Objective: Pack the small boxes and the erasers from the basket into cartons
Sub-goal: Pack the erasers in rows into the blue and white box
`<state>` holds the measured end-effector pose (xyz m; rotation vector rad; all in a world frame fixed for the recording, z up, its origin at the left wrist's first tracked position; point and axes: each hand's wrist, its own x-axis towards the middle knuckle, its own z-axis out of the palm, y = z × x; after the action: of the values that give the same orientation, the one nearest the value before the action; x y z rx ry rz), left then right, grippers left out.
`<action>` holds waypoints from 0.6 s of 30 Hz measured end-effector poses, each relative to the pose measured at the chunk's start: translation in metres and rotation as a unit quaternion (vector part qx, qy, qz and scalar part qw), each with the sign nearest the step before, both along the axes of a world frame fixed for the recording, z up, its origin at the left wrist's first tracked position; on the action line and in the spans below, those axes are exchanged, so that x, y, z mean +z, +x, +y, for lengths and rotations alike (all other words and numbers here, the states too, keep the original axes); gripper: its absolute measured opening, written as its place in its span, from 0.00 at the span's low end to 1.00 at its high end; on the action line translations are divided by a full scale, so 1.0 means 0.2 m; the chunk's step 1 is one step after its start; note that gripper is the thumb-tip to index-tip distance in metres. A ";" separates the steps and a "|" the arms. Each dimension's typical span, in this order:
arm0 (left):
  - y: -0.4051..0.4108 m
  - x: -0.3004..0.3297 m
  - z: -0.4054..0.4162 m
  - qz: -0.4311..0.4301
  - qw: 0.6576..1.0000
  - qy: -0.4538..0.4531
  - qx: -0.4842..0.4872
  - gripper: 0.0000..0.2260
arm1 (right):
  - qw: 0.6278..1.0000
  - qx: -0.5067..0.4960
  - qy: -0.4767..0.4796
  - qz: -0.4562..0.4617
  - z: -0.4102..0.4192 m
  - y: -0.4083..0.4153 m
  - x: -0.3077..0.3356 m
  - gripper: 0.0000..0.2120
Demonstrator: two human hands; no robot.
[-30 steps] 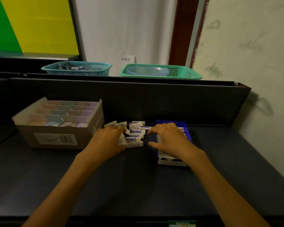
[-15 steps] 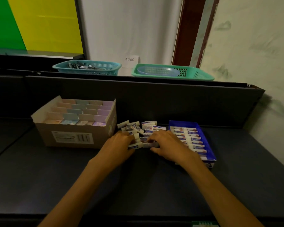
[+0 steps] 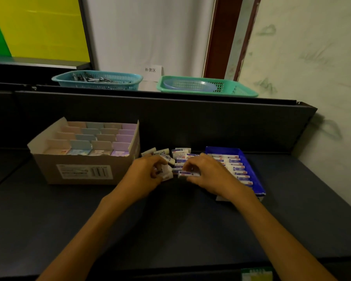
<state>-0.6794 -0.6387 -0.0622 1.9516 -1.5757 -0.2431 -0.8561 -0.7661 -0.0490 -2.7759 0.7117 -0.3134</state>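
Brown carton (image 3: 83, 169) at left w/ pastel small boxes (image 3: 93, 140) already in rows; loose erasers (image 3: 179, 157) piled btwn it & blue carton (image 3: 251, 169). Left hand (image 3: 144, 175) curled round a few erasers at pile's near edge, right hand (image 3: 209, 175) pinching one eraser (image 3: 188, 173) flat btwn thumb & fingers. Best keep label up, slot beside blue carton's existing row, w/o knocking the pile.

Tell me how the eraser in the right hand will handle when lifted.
The eraser, pinched by the right hand, looks like a small flat-sided block, so it probably will not roll. It seems light, since fingertips alone hold it. Its paper sleeve may be somewhat slick, so it could slip.
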 end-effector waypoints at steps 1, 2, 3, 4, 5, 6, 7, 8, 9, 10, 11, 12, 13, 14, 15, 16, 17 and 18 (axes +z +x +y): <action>0.00 0.01 0.00 0.009 1.000 -0.021 -0.003 0.17 | 1.000 -0.002 0.013 -0.014 -0.01 -0.01 0.01 0.14; 0.00 0.02 0.00 0.020 0.999 -0.036 -0.007 0.16 | 0.999 -0.003 0.025 -0.029 -0.01 -0.03 0.03 0.16; 0.00 0.04 -0.01 0.033 0.998 -0.048 -0.011 0.15 | 0.998 -0.001 0.033 -0.045 -0.02 -0.04 0.03 0.16; -0.01 0.05 -0.01 0.046 0.997 -0.056 -0.017 0.14 | 0.997 0.001 0.038 -0.061 -0.03 -0.06 0.04 0.16; -0.03 0.06 -0.02 0.058 0.996 -0.065 -0.024 0.13 | 0.996 0.003 0.041 -0.076 -0.03 -0.08 0.05 0.17; -0.05 0.07 -0.03 0.068 0.995 -0.071 -0.031 0.12 | 0.995 0.004 0.043 -0.089 -0.03 -0.10 0.06 0.17; -0.07 0.08 -0.04 0.074 0.994 -0.073 -0.035 0.11 | 0.994 0.002 0.046 -0.101 -0.04 -0.12 0.07 0.16; -0.09 0.09 -0.05 0.074 0.994 -0.074 -0.037 0.11 | 0.993 -0.001 0.048 -0.109 -0.04 -0.14 0.08 0.16; -0.11 0.10 -0.06 0.072 0.994 -0.075 -0.039 0.11 | 0.992 -0.003 0.049 -0.115 -0.05 -0.16 0.08 0.16; -0.13 0.11 -0.07 0.067 0.994 -0.076 -0.042 0.11 | 0.992 -0.007 0.049 -0.119 -0.06 -0.18 0.09 0.16; -0.15 0.11 -0.09 0.058 0.994 -0.080 -0.047 0.12 | 0.991 -0.011 0.053 -0.125 -0.07 -0.20 0.09 0.15; -0.18 0.12 -0.11 0.043 0.994 -0.085 -0.052 0.12 | 0.989 -0.015 0.059 -0.132 -0.07 -0.22 0.09 0.14; -0.20 0.12 -0.12 0.024 0.994 -0.089 -0.055 0.12 | 0.988 -0.021 0.070 -0.138 -0.08 -0.24 0.09 0.13; -0.22 0.13 -0.14 0.004 0.994 -0.091 -0.058 0.13 | 0.986 -0.027 0.082 -0.144 -0.08 -0.26 0.10 0.13; -0.25 0.13 -0.15 -0.012 0.994 -0.094 -0.062 0.13 | 0.983 -0.033 0.096 -0.150 -0.09 -0.28 0.10 0.12; -0.27 0.13 -0.17 -0.025 0.993 -0.095 -0.068 0.13 | 0.981 -0.037 0.110 -0.154 -0.10 -0.30 0.11 0.12; -0.29 0.13 -0.18 -0.033 0.992 -0.095 -0.074 0.14 | 0.979 -0.041 0.122 -0.160 -0.11 -0.33 0.11 0.13; -0.31 0.13 -0.19 -0.040 0.992 -0.094 -0.080 0.14 | 0.976 -0.047 0.131 -0.167 -0.12 -0.35 0.11 0.13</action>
<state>-0.7409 -0.6762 -0.0353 1.7127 -1.7428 -0.0778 -0.9255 -0.7900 -0.0263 -2.3675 0.7381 -0.6369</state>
